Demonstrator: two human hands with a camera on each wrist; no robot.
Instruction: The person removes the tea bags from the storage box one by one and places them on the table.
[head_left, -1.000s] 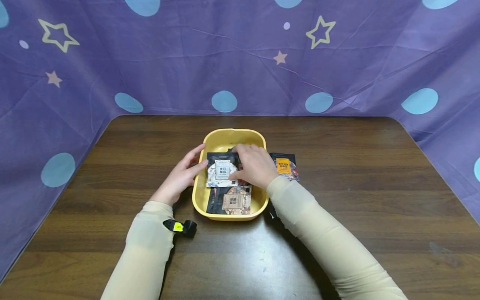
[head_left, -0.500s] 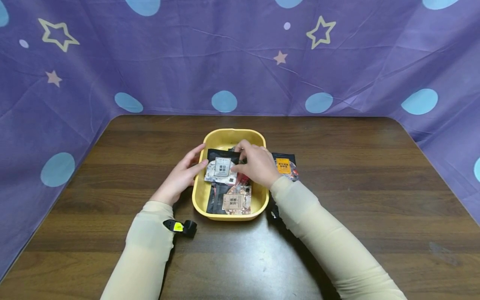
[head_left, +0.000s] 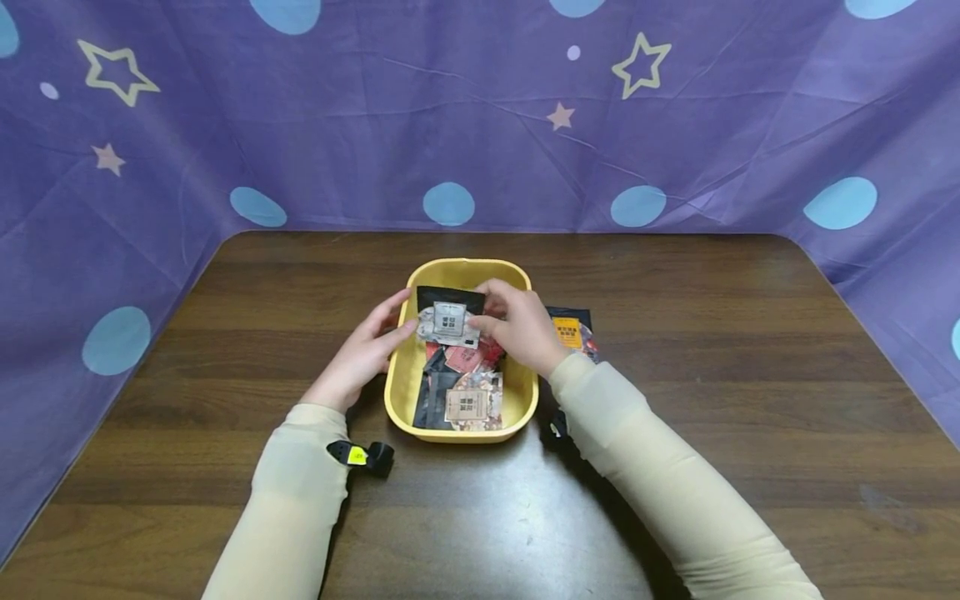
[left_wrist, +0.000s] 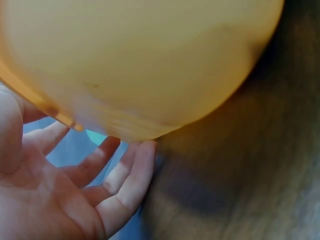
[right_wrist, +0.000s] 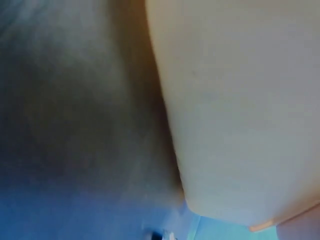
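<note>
A yellow plastic basin (head_left: 462, 435) stands on the table in the head view. My left hand (head_left: 358, 360) holds its left side, thumb over the rim and fingertips against the outer wall, as the left wrist view also shows. Over the basin, my right hand (head_left: 521, 327) pinches the right edge of a black pouch with a white label (head_left: 450, 321) between thumb and fingers. Below that pouch lies one with a red label (head_left: 465, 358), partly covered. Nearer the front of the basin is a pouch with a tan label (head_left: 467, 406). The right wrist view shows mostly the basin's outer wall (right_wrist: 240, 110).
Right of the basin, a black pouch with an orange label (head_left: 567, 332) lies on the wooden table (head_left: 712, 333), partly behind the right hand. A small dark thing (head_left: 557, 423) shows beside the right sleeve. A purple patterned curtain (head_left: 510, 150) hangs behind the table.
The right hand has taken hold of the white-labelled pouch and shifted it up and away from the front, uncovering the red-labelled one. The left hand has stayed on the basin.
</note>
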